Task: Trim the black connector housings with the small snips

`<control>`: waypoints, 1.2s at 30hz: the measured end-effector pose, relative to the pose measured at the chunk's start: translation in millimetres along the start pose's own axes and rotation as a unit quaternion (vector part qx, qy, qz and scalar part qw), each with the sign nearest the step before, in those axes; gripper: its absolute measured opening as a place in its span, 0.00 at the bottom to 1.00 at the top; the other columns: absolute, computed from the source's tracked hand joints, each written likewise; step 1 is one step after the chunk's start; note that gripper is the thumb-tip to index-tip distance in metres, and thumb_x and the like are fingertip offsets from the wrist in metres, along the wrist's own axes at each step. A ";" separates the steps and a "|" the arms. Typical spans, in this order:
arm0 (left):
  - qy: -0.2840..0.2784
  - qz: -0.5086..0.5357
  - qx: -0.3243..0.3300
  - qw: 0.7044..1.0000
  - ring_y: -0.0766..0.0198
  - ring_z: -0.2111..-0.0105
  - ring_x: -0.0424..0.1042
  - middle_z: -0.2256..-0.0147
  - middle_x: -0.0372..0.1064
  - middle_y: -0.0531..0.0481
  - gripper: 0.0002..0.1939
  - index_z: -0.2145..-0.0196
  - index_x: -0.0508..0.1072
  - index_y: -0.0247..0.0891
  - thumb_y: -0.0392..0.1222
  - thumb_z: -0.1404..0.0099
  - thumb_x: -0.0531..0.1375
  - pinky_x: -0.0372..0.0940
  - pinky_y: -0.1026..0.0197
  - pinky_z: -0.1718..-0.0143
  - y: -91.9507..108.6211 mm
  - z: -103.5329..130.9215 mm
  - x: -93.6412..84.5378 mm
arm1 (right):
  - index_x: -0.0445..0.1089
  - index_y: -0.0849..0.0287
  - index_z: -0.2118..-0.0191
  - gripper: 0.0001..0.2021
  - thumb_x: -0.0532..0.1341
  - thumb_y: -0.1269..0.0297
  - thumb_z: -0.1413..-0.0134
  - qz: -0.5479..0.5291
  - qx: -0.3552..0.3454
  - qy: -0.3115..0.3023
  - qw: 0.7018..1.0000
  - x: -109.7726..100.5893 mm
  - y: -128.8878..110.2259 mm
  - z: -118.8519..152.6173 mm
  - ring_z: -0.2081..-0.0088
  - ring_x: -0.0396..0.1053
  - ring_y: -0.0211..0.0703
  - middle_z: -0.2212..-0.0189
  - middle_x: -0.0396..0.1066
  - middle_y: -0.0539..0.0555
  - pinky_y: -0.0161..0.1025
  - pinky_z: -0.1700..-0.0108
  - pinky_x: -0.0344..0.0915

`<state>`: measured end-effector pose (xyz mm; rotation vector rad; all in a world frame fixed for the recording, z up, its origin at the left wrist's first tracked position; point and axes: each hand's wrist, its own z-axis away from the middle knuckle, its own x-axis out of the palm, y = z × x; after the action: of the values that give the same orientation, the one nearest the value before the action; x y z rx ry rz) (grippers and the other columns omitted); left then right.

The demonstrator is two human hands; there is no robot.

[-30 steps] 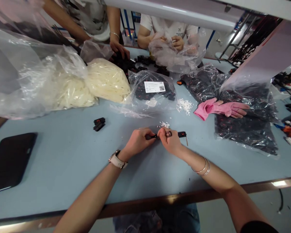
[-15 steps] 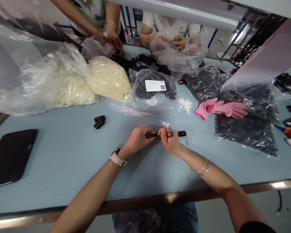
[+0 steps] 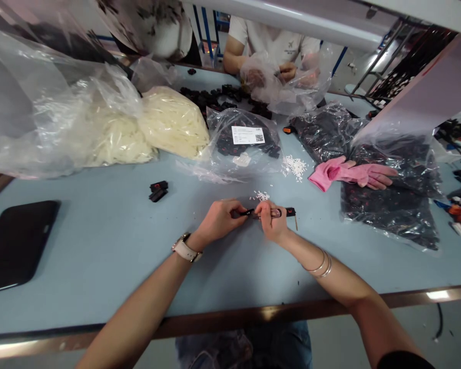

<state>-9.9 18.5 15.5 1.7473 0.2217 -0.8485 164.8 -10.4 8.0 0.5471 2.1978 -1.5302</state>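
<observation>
**Small black plastic part [image 3: 247,212] pinched over a pale blue tabletop [image 3: 111,246]**

Both forearms reach in from the near edge, wrists angled inward so the hands nearly meet. The left hand [image 3: 223,221], its wrist in a pale-strapped watch [image 3: 185,250], grips the part between thumb and fingertips. The right hand [image 3: 272,223], just beside it, curls its fingers around a slim, mostly hidden item [image 3: 277,212]; thin silver bangles [image 3: 322,265] circle that forearm.

Loose white plastic bits [image 3: 261,196] lie just beyond the hands, with 2 black plastic pieces [image 3: 159,191] further left. Across the table, a person in a white T-shirt [image 3: 284,45] handles crumpled clear plastic.

1 clear bag [image 3: 172,123] bulges with cream-coloured pieces; 1 white-labelled clear bag [image 3: 218,164] holds black parts. Pink gloves [image 3: 330,173] rest on dark-filled bags [image 3: 392,215].
</observation>
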 end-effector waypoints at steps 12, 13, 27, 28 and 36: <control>-0.010 -0.003 -0.007 1.000 0.69 0.78 0.64 0.77 0.69 0.54 0.03 0.75 0.72 0.37 0.38 0.46 0.59 0.57 0.66 0.75 -2.0 0.3 0.5 | 0.62 0.55 0.74 0.22 0.41 0.51 0.37 -0.018 0.040 -0.026 0.999 4.4 -2.8 -6.5 0.80 0.61 0.38 0.85 0.59 0.49 0.36 0.75 0.58; -0.009 -0.002 -0.006 1.000 0.69 0.78 0.64 0.77 0.69 0.54 0.03 0.75 0.72 0.37 0.38 0.46 0.59 0.57 0.66 0.75 -2.0 0.3 0.4 | 0.62 0.55 0.74 0.22 0.41 0.52 0.37 -0.018 0.041 -0.026 0.999 4.7 -2.7 -6.8 0.80 0.60 0.38 0.85 0.58 0.49 0.36 0.75 0.58; -0.005 -0.010 0.005 1.000 0.69 0.77 0.64 0.75 0.70 0.53 0.04 0.74 0.71 0.37 0.39 0.45 0.59 0.59 0.66 0.74 -1.8 0.6 -0.2 | 0.64 0.56 0.74 0.23 0.43 0.50 0.38 -0.050 0.047 -0.015 0.997 3.3 3.8 -2.8 0.80 0.60 0.36 0.83 0.61 0.49 0.33 0.76 0.59; -0.007 -0.020 0.006 1.000 0.68 0.76 0.65 0.75 0.70 0.53 0.03 0.74 0.71 0.37 0.39 0.45 0.59 0.59 0.66 0.73 -0.9 0.9 0.1 | 0.64 0.56 0.74 0.23 0.43 0.50 0.38 -0.060 0.050 -0.008 0.997 2.4 3.6 -3.4 0.81 0.59 0.35 0.83 0.60 0.49 0.33 0.77 0.59; -0.021 -0.297 -0.048 0.953 0.56 0.70 0.70 0.70 0.72 0.45 0.14 0.58 0.71 0.41 0.38 0.42 0.53 0.57 0.61 0.74 3.3 0.0 -18.3 | 0.64 0.57 0.77 0.24 0.42 0.52 0.37 -0.017 0.023 0.112 0.993 -27.6 -5.2 -28.2 0.73 0.64 0.38 0.77 0.65 0.52 0.36 0.67 0.60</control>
<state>-21.3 22.2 29.7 1.5825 0.7758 -1.2782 182.4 12.1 35.8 0.7315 2.3510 -1.6100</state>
